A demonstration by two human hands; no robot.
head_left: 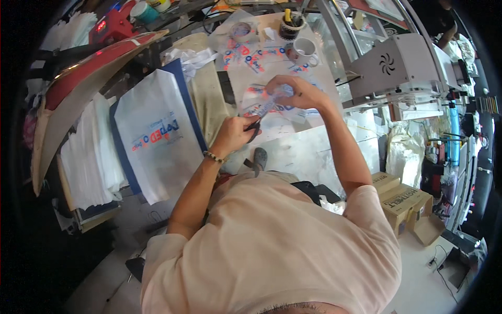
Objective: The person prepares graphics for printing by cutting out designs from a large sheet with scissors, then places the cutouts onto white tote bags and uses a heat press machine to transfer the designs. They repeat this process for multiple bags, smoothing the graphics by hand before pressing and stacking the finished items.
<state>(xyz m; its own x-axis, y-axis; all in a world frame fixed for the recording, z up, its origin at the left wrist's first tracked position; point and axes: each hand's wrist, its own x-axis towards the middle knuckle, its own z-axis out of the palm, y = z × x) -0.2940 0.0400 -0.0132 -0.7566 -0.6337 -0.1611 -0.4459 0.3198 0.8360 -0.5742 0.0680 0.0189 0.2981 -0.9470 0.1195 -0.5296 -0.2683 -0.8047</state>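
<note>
My left hand (233, 134), a beaded bracelet at its wrist, is closed round the black handles of a pair of scissors (254, 129). The blades point up and away, toward a clear film piece (283, 93) with blue and red print. My right hand (303, 92) pinches that film from the right side with curled fingers. Whether the blades touch the film I cannot tell. Beneath both hands lies a white worktable (327, 86), where more printed film pieces (246, 55) are spread on its far part.
Beyond my hands stand a white mug (304, 51), a pen cup (291, 27) and a tape roll (240, 31). On the left, a printed white sheet (157, 136) lies on a blue board, beside stacked white sheets (89, 157). A grey machine (389, 68) and cardboard boxes (402, 201) stand right.
</note>
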